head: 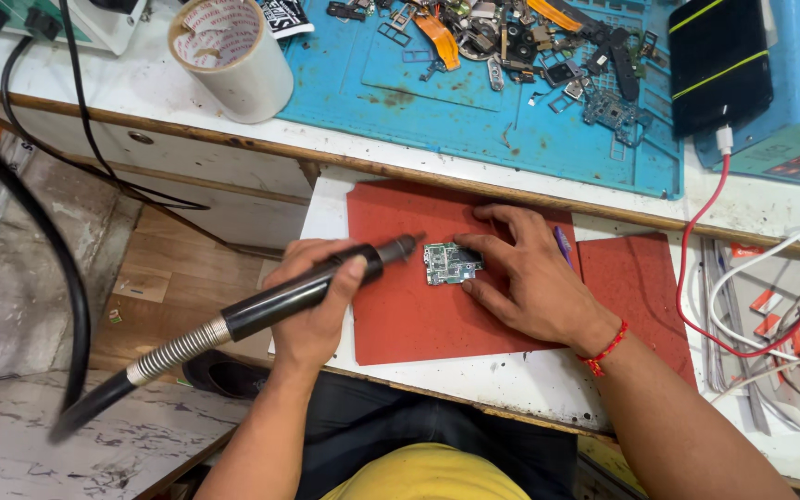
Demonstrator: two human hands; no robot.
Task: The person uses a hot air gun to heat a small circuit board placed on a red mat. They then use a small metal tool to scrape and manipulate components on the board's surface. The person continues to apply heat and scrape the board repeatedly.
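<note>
The counter (pixel 511 384) ran across the frame from upper left to right edge, white and stained. A blue mat (pixel 474 120) covered its upper centre, strewn along the top edge with loose parts (pixel 511 42): small boards, metal frames and an orange flex strip. A red mat (pixel 418 306) lay at centre frame on a white pull-out shelf, with a second red pad (pixel 636 278) just beside it to the right. A black hose (pixel 39 250) curved down the left side of the frame.

A dark phone (pixel 719 60) sat at upper right, with a red cable (pixel 706 268) plugged into its lower edge and looping down the right side among white cables (pixel 789 278). A tape roll (pixel 233 56) stood on end at upper left.

The left hand (pixel 312 296), left of centre, had its fingers wrapped around a black hot-air wand (pixel 298 292); the wand lay tilted, its nozzle pointing right and ending just short of the board, its sprung collar trailing toward lower left. The right hand (pixel 530 273), right of centre, rested palm down on the red mat, its fingers spread narrowly and their tips touching the right and upper edges of a small green board (pixel 449 263). That board lay flat at the middle of the red mat, between the two hands. A red thread (pixel 606 350) circled the right wrist. A purple pen (pixel 562 245) showed just behind the right hand.
</note>
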